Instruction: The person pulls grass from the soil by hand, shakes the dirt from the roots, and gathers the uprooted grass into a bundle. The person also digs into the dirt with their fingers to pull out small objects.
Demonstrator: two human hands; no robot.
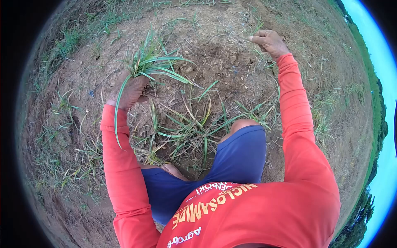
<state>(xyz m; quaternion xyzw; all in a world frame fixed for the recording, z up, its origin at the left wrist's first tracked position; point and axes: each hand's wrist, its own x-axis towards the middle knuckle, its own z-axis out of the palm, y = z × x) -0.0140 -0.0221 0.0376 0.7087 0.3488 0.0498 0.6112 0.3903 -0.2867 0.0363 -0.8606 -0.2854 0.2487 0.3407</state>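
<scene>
My left hand (133,90) is closed around a bunch of long green grass (145,63). The blades fan out above the fist, and one long blade droops down over the red sleeve. Farther out on the right, my right hand (271,43) is held with its fingers curled together, thumb side toward the left. Whatever may be in that pinch is too small to make out. Loose brown soil (219,62) lies between the two hands. A spreading clump of grass (188,128) grows just in front of my legs.
My bent knee in blue shorts (246,144) is beside the grass clump, and a bare foot (173,170) rests on the ground. Dry straw and scattered grass tufts (68,43) cover the soil around me. Trees (355,223) and sky line the right edge.
</scene>
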